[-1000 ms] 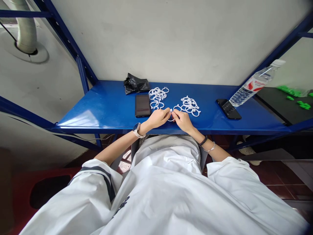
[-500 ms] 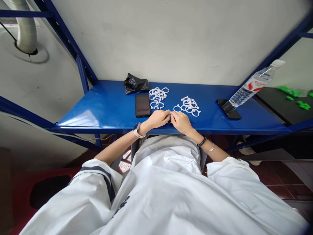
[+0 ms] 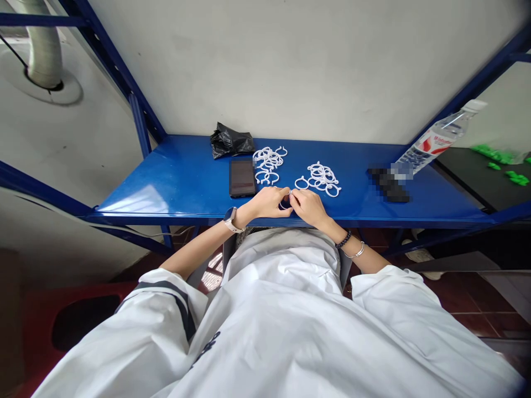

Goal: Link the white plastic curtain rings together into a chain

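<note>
Both hands meet at the front edge of a blue metal shelf [image 3: 174, 182]. My left hand [image 3: 267, 202] and my right hand [image 3: 309, 207] pinch one small white plastic ring [image 3: 285, 203] between their fingertips; most of it is hidden by the fingers. Just beyond the hands lie two heaps of white rings: one [image 3: 269, 161] beside a dark phone [image 3: 242, 178], the other [image 3: 320, 179] to the right. A watch sits on my left wrist, bracelets on my right.
A crumpled black bag [image 3: 230, 142] lies at the back by the wall. A second dark phone [image 3: 388, 183] and a tilted water bottle [image 3: 435, 142] are at the right. Green pieces [image 3: 504, 163] lie on a dark surface beyond. Blue frame posts flank the shelf.
Both hands have drawn slightly nearer to me and closed tighter over the ring, which shows less than before. The heaps have not moved.
</note>
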The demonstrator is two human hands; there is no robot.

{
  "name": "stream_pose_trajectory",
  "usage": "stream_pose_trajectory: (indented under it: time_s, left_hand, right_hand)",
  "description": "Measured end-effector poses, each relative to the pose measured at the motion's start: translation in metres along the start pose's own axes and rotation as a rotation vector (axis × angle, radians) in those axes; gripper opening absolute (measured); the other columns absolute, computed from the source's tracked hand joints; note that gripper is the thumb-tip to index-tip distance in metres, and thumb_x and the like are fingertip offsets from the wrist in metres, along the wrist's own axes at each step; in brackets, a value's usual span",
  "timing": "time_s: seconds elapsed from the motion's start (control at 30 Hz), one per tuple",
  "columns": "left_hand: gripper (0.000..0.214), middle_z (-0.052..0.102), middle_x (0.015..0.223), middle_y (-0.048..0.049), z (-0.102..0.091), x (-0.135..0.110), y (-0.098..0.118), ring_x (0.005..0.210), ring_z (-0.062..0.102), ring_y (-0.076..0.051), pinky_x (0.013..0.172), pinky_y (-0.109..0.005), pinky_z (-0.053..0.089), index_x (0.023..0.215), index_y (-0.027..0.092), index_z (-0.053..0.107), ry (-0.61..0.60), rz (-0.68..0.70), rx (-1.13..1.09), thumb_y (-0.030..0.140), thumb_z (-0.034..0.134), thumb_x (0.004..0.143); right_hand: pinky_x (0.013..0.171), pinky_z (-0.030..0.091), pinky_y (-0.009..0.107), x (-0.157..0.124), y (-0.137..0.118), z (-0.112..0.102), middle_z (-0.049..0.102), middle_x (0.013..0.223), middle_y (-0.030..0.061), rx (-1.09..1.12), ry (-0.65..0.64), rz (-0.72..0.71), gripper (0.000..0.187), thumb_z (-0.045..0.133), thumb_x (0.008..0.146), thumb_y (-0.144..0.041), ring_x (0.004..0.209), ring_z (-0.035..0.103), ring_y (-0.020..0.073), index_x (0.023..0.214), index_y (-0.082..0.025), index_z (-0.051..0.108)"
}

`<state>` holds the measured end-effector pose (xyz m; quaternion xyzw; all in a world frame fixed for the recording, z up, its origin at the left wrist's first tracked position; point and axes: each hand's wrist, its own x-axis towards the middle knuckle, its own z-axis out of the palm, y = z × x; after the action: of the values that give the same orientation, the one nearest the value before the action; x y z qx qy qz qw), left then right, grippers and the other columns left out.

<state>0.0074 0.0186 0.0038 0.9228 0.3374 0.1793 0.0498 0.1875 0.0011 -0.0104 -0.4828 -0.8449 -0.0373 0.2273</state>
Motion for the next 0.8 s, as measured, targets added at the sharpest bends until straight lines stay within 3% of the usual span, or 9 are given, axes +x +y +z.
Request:
stream_pose_trajectory:
  time_s: [0.2,0.8]
  left_hand:
    - [0.033,0.064,0.071,-0.0041,0.0027,-0.0013,-0.0003,0.060,0.060,-0.018,0.054,-0.028,0.031,0.081,0.018,0.051,0.058,0.023,0.056,0.050,0.059,0.083]
    - [0.011,0.065,0.075,-0.0055,-0.0020,0.0014,0.0053,0.063,0.059,-0.018,0.055,-0.028,0.029,0.085,0.016,0.053,0.003,-0.067,0.104,0.027,0.051,0.085]
  right_hand:
    - [0.065,0.029,0.030,-0.0002,-0.0001,0.0000,0.064,0.072,0.0069,0.036,-0.018,0.019,0.030,0.042,0.098,-0.026,0.069,0.055,0.0193,0.076,-0.018,0.060]
    - [0.067,0.032,0.031,-0.0009,0.0024,0.0015,0.064,0.073,0.0077,0.010,-0.006,-0.084,0.035,0.034,0.100,-0.023,0.069,0.054,0.0196,0.079,-0.017,0.061]
